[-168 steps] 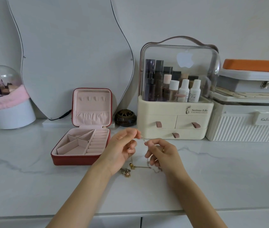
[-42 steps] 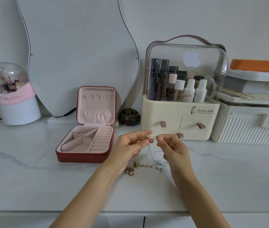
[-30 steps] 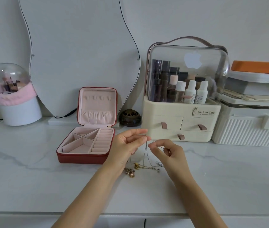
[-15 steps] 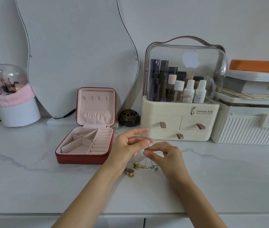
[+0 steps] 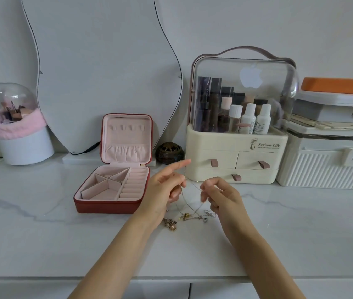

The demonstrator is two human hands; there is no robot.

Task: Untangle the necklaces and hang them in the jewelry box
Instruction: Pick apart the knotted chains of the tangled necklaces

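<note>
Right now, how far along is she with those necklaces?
Early on. Done: the jewelry box stands open, with nothing hanging in its lid. In hand: the left hand and right hand each pinch a thin chain, lifting it from the tangled necklaces on the counter. Left: separating them and hanging each one.

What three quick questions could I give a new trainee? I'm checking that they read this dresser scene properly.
1. True or false: a necklace already hangs in the lid of the jewelry box.
2. Which hand points its index finger outward: the left hand or the right hand?
3. Where does the lower part of the tangled necklaces lie?

Key:
1. False; the lid hooks are bare.
2. The left hand.
3. On the marble counter, between the two hands, to the right of the box.
</note>
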